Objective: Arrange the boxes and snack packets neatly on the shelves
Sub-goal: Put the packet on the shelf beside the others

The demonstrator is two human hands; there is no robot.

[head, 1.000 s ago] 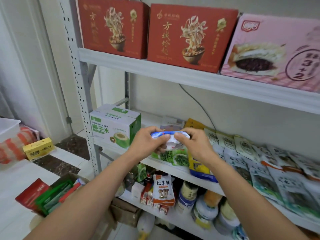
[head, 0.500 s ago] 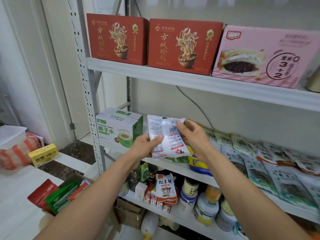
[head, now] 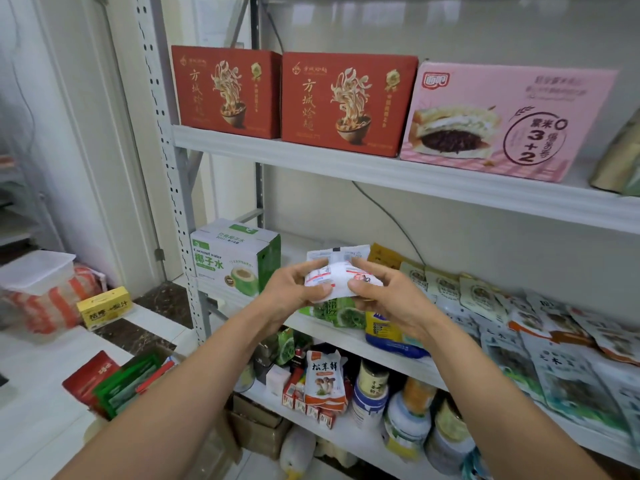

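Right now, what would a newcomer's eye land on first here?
Centre frame, the left hand and right hand both grip a white snack packet in front of the middle shelf. Above, on the top shelf, two red noodle boxes sit side by side with a big pink box to their right. A green-and-white coconut water box stands at the middle shelf's left end.

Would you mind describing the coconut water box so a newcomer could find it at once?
Find the grey metal rack and its middle shelf. At that shelf's far left end, beside the perforated upright, stands the coconut water box. It alone is a white-and-green carton; its neighbours are flat snack packets.
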